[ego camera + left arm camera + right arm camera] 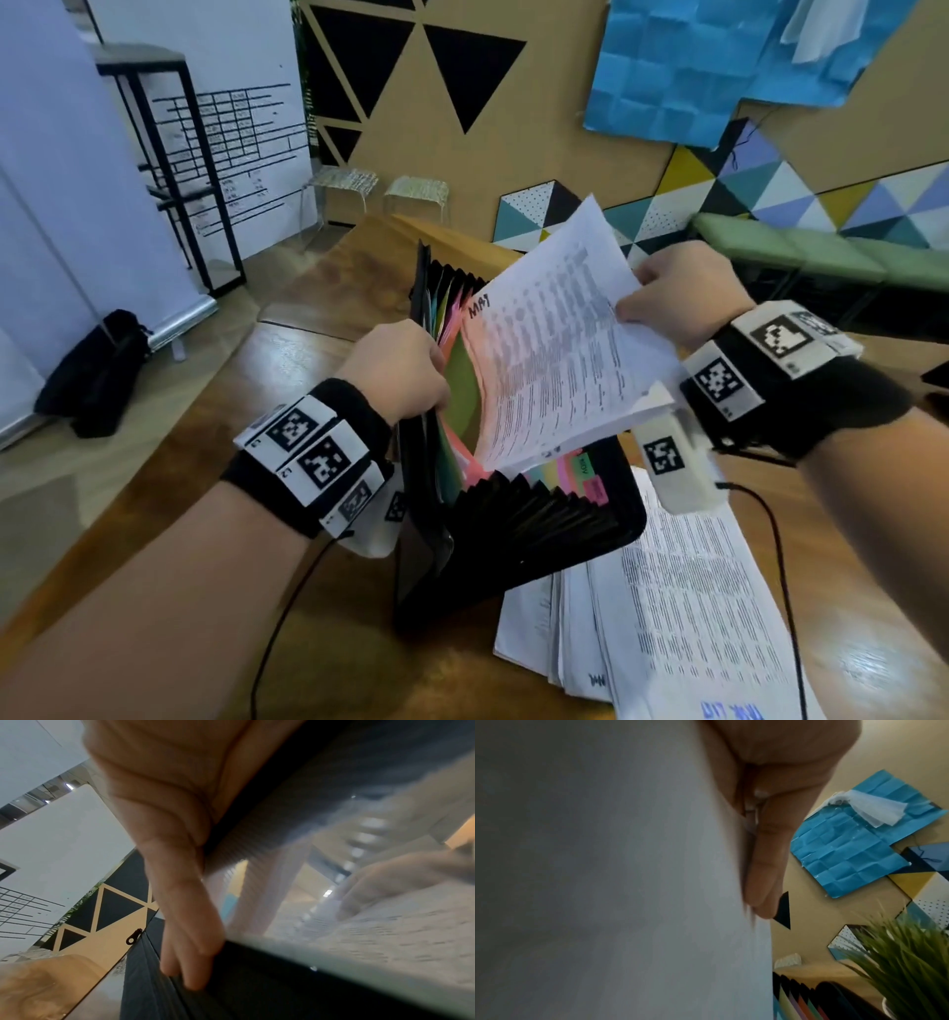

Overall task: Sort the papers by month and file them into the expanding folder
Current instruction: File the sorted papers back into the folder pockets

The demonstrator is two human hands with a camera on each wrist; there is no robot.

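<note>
A black expanding folder (539, 524) stands open on the wooden table (169, 539), its coloured dividers fanned out. My left hand (398, 372) grips the folder's left dividers and holds a pocket apart; in the left wrist view its fingers (190, 959) curl over a black edge. My right hand (667, 298) pinches a white printed sheaf (560, 349) marked "MAY", whose lower edge sits in a pocket by a pink divider (464, 339). In the right wrist view the sheaf (628, 882) fills the left side, with fingers (765, 874) flat against it.
A pile of more printed papers (667, 616) lies on the table right of the folder, partly under it. A green plant (906, 963) stands near the right wrist. Stools (416, 190) and a green bench (821, 246) stand beyond the table.
</note>
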